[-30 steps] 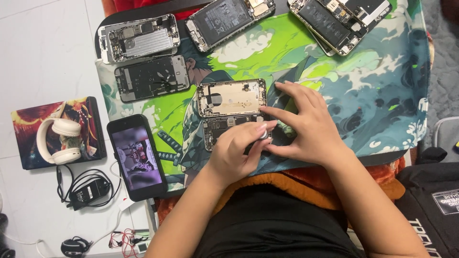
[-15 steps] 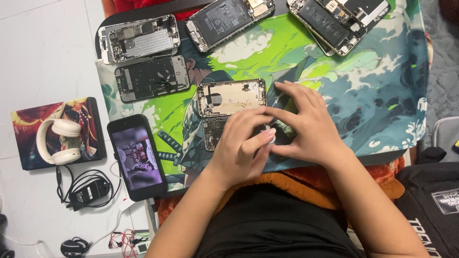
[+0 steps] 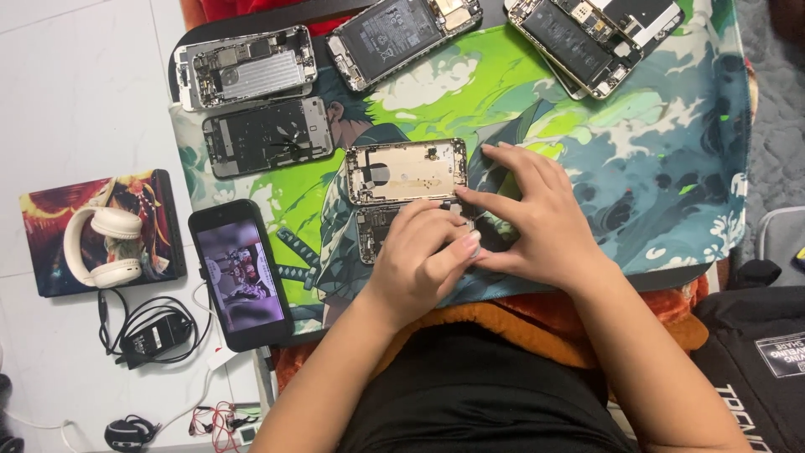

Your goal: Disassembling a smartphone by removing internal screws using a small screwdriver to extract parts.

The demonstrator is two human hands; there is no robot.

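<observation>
An opened gold phone shell (image 3: 407, 171) lies on the green printed mat (image 3: 671, 126). Just below it sits a darker phone part (image 3: 376, 231), mostly covered by my left hand (image 3: 423, 260). That hand curls over the part with its fingertips pinched together; whether a small tool or piece is between them is hidden. My right hand (image 3: 528, 218) rests flat beside it, fingers spread on the mat and touching the shell's right end. The two hands touch at the fingertips.
Several dismantled phones lie along the mat's far edge (image 3: 245, 67) (image 3: 402, 32) (image 3: 587, 33), one dark panel (image 3: 267, 134) below them. A phone with a lit screen (image 3: 241, 275) lies at the mat's left corner. White headphones (image 3: 105, 243), a charger (image 3: 151, 329) and a black bag (image 3: 755, 361) surround it.
My left hand has slid up and over the darker phone part, covering more of it. My right hand has stayed on the mat with little movement.
</observation>
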